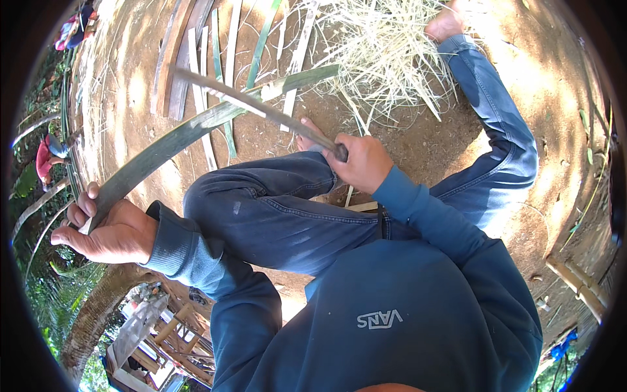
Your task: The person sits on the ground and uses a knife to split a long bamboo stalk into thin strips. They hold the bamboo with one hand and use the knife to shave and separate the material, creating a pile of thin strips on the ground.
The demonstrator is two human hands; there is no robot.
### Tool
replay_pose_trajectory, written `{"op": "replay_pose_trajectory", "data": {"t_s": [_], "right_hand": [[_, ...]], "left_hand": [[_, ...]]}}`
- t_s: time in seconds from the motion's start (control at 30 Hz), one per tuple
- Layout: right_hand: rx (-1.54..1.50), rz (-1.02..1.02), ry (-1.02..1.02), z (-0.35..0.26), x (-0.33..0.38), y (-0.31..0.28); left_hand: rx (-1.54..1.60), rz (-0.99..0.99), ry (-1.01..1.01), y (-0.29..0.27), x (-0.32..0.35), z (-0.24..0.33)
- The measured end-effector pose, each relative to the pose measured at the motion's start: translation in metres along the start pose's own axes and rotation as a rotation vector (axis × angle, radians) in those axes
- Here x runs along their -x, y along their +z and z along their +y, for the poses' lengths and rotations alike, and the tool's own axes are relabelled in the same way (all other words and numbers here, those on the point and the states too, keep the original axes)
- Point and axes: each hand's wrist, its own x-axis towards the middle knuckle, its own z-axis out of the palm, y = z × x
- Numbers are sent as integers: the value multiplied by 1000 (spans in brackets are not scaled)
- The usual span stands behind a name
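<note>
The left hand [121,230] grasps the near end of a long green strip [144,159], fingers curled over it and thumb spread away; the right hand [366,162] is clenched around the near end of a long blade [287,121]. The strip slants up and away from the left palm, with the blade crossing over its middle. Whether the edge actually bites into it, I cannot tell.

The clearest danger, I'd judge, is a slip: if the blade skids down the strip toward the left hand, nothing guards those bare fingers. A loose hold, with that thumb standing clear, could let the strip twist and throw the edge off line. The bent knee [219,189] and a bare foot [307,135] lie close below the blade — a stroke running past the strip might reach either. Splinters from the strip's edges could also prick the palm.

The ground [418,144] is brown earth, patched with sun and shade. Ahead sits a tangled heap of pale shavings [385,55], the other bare foot [447,25] at its far side; loose strips [232,42] and dark boards [186,62] lie to its left. Cut poles [578,287] lie at the right — and at the far left, a person in red [46,157] is near the greenery.
</note>
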Motion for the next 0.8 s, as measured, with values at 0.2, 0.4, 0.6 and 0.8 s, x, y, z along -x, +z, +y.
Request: {"op": "replay_pose_trajectory", "data": {"t_s": [0.2, 0.4, 0.6, 0.8], "right_hand": [[-2, -12, 11, 18, 5, 5], [50, -23, 98, 36, -2, 5], [53, 18, 94, 46, -6, 8], [70, -15, 95, 42, -1, 0]], "left_hand": [[-26, 45, 20, 1, 7, 1], [-65, 49, 47, 4, 10, 1], [-75, 57, 68, 11, 11, 0], [-75, 24, 91, 1, 10, 2]]}}
